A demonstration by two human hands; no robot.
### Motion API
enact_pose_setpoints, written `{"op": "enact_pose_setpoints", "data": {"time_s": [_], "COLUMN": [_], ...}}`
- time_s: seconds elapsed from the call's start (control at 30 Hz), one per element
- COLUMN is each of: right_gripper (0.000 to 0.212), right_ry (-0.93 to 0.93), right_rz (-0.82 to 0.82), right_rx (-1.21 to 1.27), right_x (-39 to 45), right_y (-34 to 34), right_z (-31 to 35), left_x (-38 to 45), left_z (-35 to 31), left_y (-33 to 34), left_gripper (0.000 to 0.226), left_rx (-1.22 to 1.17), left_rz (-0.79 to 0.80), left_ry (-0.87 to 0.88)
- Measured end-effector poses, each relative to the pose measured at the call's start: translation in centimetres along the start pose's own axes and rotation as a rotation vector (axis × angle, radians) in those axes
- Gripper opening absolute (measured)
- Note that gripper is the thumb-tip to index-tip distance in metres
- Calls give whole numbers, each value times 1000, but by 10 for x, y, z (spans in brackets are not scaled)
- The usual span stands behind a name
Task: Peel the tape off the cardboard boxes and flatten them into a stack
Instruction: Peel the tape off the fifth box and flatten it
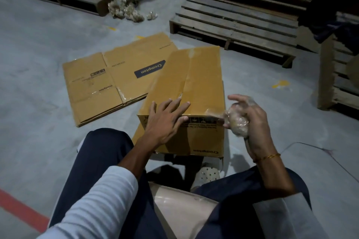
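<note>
Seated person's left hand point(167, 117) presses flat, fingers spread, on the upright cardboard box point(202, 91) between the knees, while the right hand point(250, 122) clutches a tape wad point(236, 122) beside flattened boxes point(108, 87).

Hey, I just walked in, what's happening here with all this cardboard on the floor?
A seated person is stripping tape from cardboard boxes. The left hand rests flat on top of the standing box, while the right hand holds a crumpled wad of tape beside it. Flattened boxes already lie stacked on the floor just behind, and discarded tape wads sit near a pallet.
</note>
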State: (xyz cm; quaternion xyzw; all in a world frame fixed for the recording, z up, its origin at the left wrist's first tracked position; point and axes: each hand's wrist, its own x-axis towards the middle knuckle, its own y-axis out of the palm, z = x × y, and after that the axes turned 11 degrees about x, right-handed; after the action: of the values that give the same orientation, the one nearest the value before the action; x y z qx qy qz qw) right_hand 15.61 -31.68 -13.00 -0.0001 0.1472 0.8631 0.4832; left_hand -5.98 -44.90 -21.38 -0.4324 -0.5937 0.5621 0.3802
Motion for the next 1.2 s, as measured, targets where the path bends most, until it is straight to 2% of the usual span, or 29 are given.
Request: {"op": "enact_pose_setpoints", "data": {"time_s": [0.1, 0.17, 0.23, 0.33, 0.4, 0.47, 0.53, 0.6, 0.73, 0.83, 0.9, 0.93, 1.0, 1.13, 1.2], "right_gripper": [32, 30, 31, 31, 25, 23, 23, 23, 25, 23, 16, 15, 29, 65, 63], "right_ry": [-142, -128, -64, 122, 299, 457, 488, 483, 482, 460, 369, 290, 132, 26, 19], "right_rz": [-15, -4, 10, -7, -86, -156, -157, -115, -42, -57, -106, -132, -133, 0, 98], "right_rx": [-649, -871, -970, -849, -591, -278, -67, 2, 37, 115, 33, -118, -461, -857, -911], "right_x": [-1, 1, 3, 9, 12, 16, 17, 13, 5, 9, 13, 15, 14, 8, 7], "right_y": [-9, -11, -8, 5, 15, 21, 27, 33, 31, 25, 21, 18, 11, 10, 14], "right_z": [-13, -27, -41, -57, -62, -64, -60, -55, -51, -44, -44, -49, -59, -72, -77], "left_x": [0, 2, 0, -2, 1, 6, 9, 7, 3, 5, 5, 4, 2, 3, 2], "left_z": [1, 1, 0, 1, 1, -3, -16, -33, -51, -53, -53, -52, -51, -55, -56], "left_y": [11, 18, 25, 35, 36, 31, 26, 25, 28, 25, 25, 26, 27, 21, 17], "left_gripper": [56, 54, 53, 49, 51, 54, 53, 52, 48, 44, 31, 24, 14, 16, 22], "left_rx": [2, 20, 58, 45, 22, 11, -15, -29, 20, -32, -79, -97, -128, -207, -237], "left_rz": [38, 68, 97, 129, 155, 192, 218, 239, 165, 71, 31, 15, -19, -66, -50], "left_ry": [-65, -96, -104, -178, -207, -120, 25, 132, 128, 166, 193, 194, 196, 181, 164]}}
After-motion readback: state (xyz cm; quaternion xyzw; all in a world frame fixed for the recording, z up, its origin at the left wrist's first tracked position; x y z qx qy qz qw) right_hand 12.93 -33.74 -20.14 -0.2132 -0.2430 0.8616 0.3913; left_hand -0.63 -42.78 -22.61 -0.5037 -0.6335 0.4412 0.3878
